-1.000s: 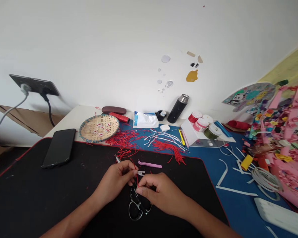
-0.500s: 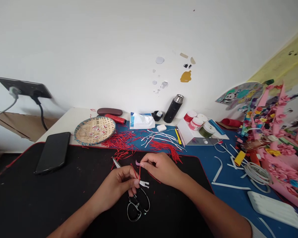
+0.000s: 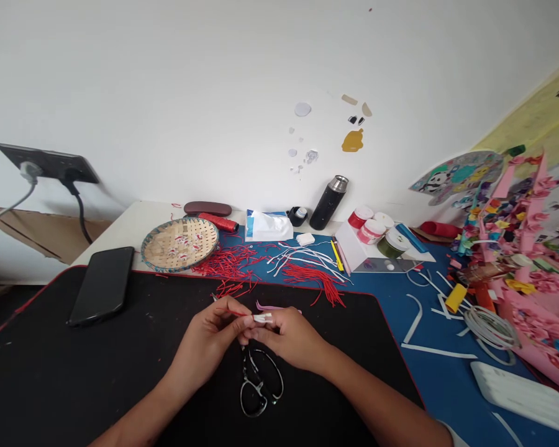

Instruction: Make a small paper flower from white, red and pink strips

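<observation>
Head view: left hand [image 3: 209,338] pinches white cords [image 3: 262,318]; right hand [image 3: 300,341], grip unclear; mat edge [image 3: 361,293] lies beyond.

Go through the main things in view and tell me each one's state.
Left hand, pinching red-and-white cord
Right hand, fingers near cord's white end
Scissors, blades mostly hidden, opening unclear
Tweezers, lying, partly hidden
Phone, lying, screen dark
Basket, upright, holding small pieces
Wall socket, two plugs in
Cable, coiled
</observation>
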Motion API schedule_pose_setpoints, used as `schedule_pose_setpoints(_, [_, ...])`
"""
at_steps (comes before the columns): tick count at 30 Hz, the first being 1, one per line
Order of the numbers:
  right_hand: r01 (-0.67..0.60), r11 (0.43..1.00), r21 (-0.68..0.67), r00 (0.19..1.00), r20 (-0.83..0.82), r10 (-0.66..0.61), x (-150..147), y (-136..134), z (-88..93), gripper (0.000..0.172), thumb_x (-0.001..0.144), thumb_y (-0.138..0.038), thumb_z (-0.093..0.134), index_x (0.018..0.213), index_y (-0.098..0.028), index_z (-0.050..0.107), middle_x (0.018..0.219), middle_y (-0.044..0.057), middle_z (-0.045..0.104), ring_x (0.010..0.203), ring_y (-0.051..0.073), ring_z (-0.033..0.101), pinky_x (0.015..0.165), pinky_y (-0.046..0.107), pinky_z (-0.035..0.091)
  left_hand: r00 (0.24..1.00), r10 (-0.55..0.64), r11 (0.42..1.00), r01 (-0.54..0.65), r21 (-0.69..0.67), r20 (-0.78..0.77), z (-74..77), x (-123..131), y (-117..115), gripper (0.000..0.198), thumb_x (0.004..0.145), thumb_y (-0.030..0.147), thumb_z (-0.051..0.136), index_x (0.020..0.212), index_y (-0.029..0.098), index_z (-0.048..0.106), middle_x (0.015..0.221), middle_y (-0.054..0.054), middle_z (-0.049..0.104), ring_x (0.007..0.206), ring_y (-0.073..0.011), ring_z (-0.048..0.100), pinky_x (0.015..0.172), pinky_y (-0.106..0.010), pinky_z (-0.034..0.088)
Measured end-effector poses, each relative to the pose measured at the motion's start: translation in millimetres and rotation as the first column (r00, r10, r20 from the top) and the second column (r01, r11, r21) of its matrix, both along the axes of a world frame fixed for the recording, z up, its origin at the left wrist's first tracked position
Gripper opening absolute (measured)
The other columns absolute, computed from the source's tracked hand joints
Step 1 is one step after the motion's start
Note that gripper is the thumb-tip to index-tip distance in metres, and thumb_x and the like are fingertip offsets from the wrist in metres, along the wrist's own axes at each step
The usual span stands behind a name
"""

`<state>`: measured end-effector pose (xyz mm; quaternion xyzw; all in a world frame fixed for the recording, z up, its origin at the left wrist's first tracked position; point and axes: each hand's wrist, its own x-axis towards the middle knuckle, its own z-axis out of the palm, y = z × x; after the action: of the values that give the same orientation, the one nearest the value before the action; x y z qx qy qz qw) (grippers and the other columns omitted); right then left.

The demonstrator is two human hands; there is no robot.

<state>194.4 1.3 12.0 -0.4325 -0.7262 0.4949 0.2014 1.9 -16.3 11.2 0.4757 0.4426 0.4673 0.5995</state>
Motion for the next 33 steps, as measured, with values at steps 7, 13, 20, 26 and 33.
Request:
schedule_pose_setpoints(7, [-0.011,0.999,-0.036,1.0,0.018,0.012,-1,-19,3.8,0.015,0.093,-0.027,0.068,0.088,-0.018,0.079,0.063,-0.006,0.057,0.057,0.009,0.048,0.056,0.021,0.033,0.944,0.092,0.992,-0.059,0.113,-0.316,-7.0,-3,0,0.013,0.086,0.034,0.069,0.08,0.023,0.074,0.071,0.001,0.073,0.064,-0.0174,0.067,0.063,-0.026,0.052])
schedule_pose_setpoints(13, [-0.027,0.997,0.067,0.997,0.076,0.022,1,-18,22.8,0.014,0.094,-0.026,0.067,0.091,-0.018,0.079,0.063,-0.005,0.059,0.056,0.009,0.05,0.057,0.021,0.033,0.917,0.069,0.989,-0.012,0.147,-0.392,-10.2,-5,2,0.015,0.087,0.034,0.066,0.08,0.023,0.074,0.073,0.001,0.073,0.069,-0.0187,0.067,0.065,-0.026,0.05])
schedule_pose_setpoints(20, [0.018,0.976,0.215,0.99,0.132,-0.048,16,2,42.6,0.016,0.095,-0.027,0.065,0.091,-0.02,0.079,0.064,-0.004,0.063,0.057,0.01,0.05,0.056,0.022,0.032,0.953,-0.049,0.996,0.069,0.055,-0.298,-8.2,-2,1,0.018,0.086,0.037,0.071,0.078,0.021,0.072,0.069,0.0,0.071,0.067,-0.018,0.065,0.065,-0.026,0.049])
schedule_pose_setpoints(26, [0.101,0.977,0.189,0.99,0.081,-0.118,20,18,33.1,0.018,0.096,-0.029,0.065,0.091,-0.019,0.079,0.076,0.0,0.073,0.063,0.012,0.056,0.059,0.023,0.038,0.985,-0.166,0.978,0.172,-0.121,0.055,-4.6,4,-1,0.027,0.076,0.041,0.086,0.075,0.018,0.071,0.066,-0.001,0.074,0.06,-0.0151,0.066,0.063,-0.026,0.053])
schedule_pose_setpoints(33, [0.112,0.99,-0.09,0.991,-0.059,-0.118,12,5,-2.2,0.018,0.093,-0.03,0.068,0.085,-0.016,0.076,0.067,-0.002,0.063,0.054,0.01,0.048,0.054,0.022,0.034,0.99,-0.091,0.983,0.107,-0.148,0.107,-0.9,5,0,0.03,0.07,0.041,0.091,0.074,0.018,0.073,0.067,-0.002,0.076,0.06,-0.0158,0.068,0.062,-0.025,0.055])
